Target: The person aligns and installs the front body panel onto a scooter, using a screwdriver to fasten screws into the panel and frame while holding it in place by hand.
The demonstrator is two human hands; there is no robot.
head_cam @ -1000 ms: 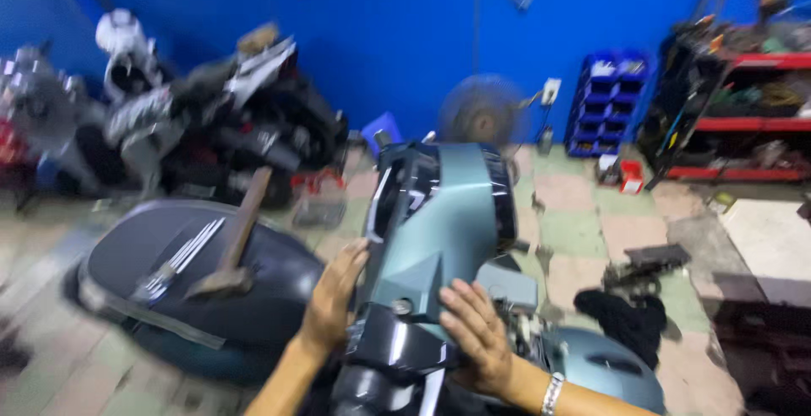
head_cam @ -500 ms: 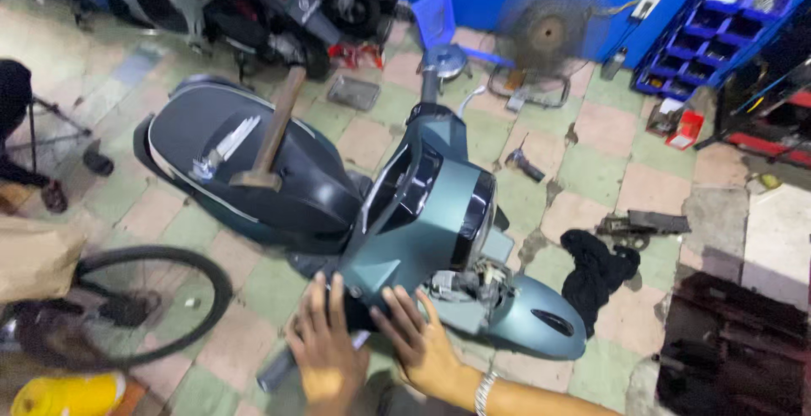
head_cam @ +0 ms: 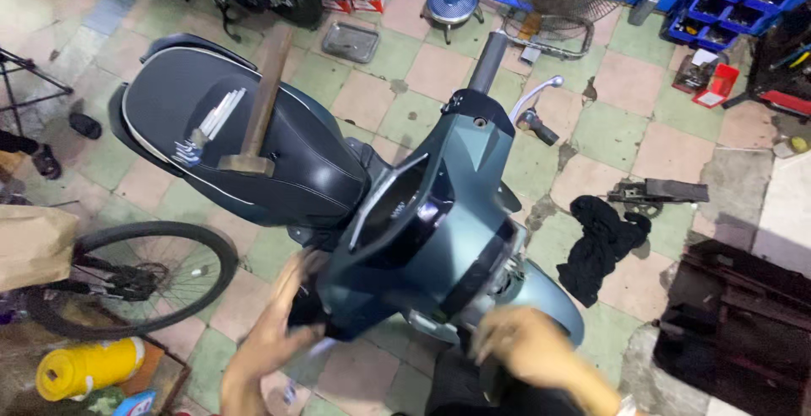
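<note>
Both hands parted; checkered tile floor (head_cam: 439, 70) beneath scooter (head_cam: 439, 213).

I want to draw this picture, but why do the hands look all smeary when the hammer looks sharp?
In the head view, the left hand and right hand are smeared by motion blur, with fingers hard to tell apart; the hammer on the black seat is crisp; the scooter's teal handlebar cover shows soft glare; light is even, shadows faint.
</note>
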